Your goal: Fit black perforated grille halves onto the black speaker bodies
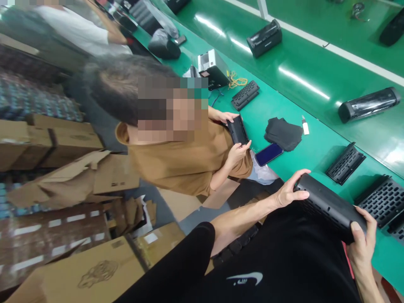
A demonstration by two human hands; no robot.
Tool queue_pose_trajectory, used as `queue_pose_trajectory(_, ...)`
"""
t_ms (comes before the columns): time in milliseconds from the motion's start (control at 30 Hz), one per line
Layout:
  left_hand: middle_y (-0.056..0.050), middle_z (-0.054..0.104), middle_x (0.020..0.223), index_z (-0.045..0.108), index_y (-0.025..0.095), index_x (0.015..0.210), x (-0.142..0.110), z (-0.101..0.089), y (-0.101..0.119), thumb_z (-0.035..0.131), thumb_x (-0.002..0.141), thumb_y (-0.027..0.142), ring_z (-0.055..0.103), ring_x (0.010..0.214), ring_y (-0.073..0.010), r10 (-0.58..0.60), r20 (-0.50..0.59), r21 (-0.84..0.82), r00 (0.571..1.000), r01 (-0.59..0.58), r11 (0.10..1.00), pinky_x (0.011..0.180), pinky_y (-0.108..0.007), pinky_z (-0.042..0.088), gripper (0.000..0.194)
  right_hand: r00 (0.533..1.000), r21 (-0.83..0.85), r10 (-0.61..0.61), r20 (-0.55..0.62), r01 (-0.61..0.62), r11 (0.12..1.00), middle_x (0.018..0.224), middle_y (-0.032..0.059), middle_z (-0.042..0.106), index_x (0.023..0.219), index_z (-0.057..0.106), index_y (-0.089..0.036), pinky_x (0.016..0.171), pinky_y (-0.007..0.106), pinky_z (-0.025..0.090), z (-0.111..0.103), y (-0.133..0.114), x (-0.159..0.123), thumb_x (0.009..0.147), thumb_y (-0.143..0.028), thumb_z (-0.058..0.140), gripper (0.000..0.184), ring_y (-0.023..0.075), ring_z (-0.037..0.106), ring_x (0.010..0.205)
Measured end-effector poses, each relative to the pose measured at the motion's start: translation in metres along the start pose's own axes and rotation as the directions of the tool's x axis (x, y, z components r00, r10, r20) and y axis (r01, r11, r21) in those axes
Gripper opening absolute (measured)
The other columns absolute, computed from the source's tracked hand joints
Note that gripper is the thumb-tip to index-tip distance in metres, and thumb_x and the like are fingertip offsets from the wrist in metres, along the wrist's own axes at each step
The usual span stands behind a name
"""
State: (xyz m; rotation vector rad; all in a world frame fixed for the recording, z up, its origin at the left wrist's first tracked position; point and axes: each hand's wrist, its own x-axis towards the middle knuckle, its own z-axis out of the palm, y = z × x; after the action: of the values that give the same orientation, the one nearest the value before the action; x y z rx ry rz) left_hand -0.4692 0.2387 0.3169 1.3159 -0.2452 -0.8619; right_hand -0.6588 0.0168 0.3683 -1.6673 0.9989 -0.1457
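Note:
Between both hands I hold a long black speaker housing (328, 202), tilted and close to my body. My left hand (292, 191) is closed around its far left end, thumb along the top. My right hand (362, 235) wraps the near right end, with its thumb pressed on the top face. A slotted black grille panel (345, 163) lies on the green bench just beyond the housing. More slotted black panels (383, 202) lie beside my right hand. The underside of the housing is hidden.
At my left a co-worker in a brown shirt (179, 164) holds a black panel (238, 129). Black sheets (283, 134), a phone (269, 154) and a small white bottle (304, 126) lie on the bench. Wrapped speakers (369, 104) sit on the green belt; cardboard boxes (91, 269) stand at left.

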Motion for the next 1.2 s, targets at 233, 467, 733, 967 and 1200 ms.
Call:
queue_pose_trajectory(233,-0.012,0.049,0.167,0.045,0.028,0.165,0.017,-0.026,0.015,0.092,0.068,0.068,0.043,0.154,-0.0404,-0.097,0.107,-0.113,0.989,0.109,0.988,0.130,-0.055,0.032,0.115,0.970,-0.198,0.040,0.242,0.009,0.980,0.145,0.0074,0.061,0.146,0.059,-0.031,0.117,0.050,0.039,-0.010,-0.051,0.018,0.080,-0.072,0.079,0.080,0.0363,0.057,0.131)
queue_pose_trajectory(467,-0.015,0.057,0.160,0.039,0.024,0.169,0.034,-0.037,0.047,0.094,0.068,0.068,0.050,0.149,-0.0405,-0.039,0.142,0.052,0.989,0.032,0.998,0.126,-0.053,0.039,0.123,0.952,-0.134,0.075,0.296,-0.036,0.990,0.149,0.0091,0.066,0.147,0.064,-0.029,0.124,0.048,0.036,-0.018,-0.057,0.046,0.086,-0.072,0.075,0.075,0.0383,0.056,0.142)
queue_pose_trajectory(733,-0.016,0.063,0.150,0.051,0.023,0.154,0.112,-0.001,0.074,0.059,0.092,0.080,0.072,0.109,-0.0279,0.044,-0.024,0.116,0.999,-0.041,0.992,0.097,-0.042,0.056,0.085,0.983,0.295,0.169,0.077,-0.184,0.938,0.131,0.0073,0.076,0.134,0.071,-0.030,0.107,0.051,0.055,-0.037,-0.047,0.108,0.087,-0.069,0.073,0.061,0.0366,0.065,0.130)
queue_pose_trajectory(967,-0.014,0.078,0.099,0.062,0.018,0.120,0.174,0.062,0.040,0.068,0.091,0.067,0.075,0.095,-0.0389,-0.161,-0.060,0.873,0.985,0.130,0.469,0.087,-0.048,0.054,0.057,0.908,0.673,0.339,-0.246,-0.091,0.734,0.119,0.0069,0.073,0.115,0.068,-0.029,0.080,0.045,0.059,-0.065,-0.086,0.291,0.095,-0.050,0.063,0.030,0.0272,0.071,0.100)
queue_pose_trajectory(1200,-0.014,0.075,0.106,0.068,0.019,0.112,0.165,0.056,0.030,0.040,0.111,0.035,0.073,0.095,-0.0282,-0.094,0.067,0.937,0.993,-0.030,0.349,0.081,-0.038,0.050,0.031,0.852,0.554,0.377,-0.362,-0.128,0.822,0.119,0.0121,0.067,0.112,0.062,-0.030,0.071,0.050,0.058,-0.097,-0.075,0.371,0.106,-0.050,0.039,0.031,0.0278,0.070,0.092)
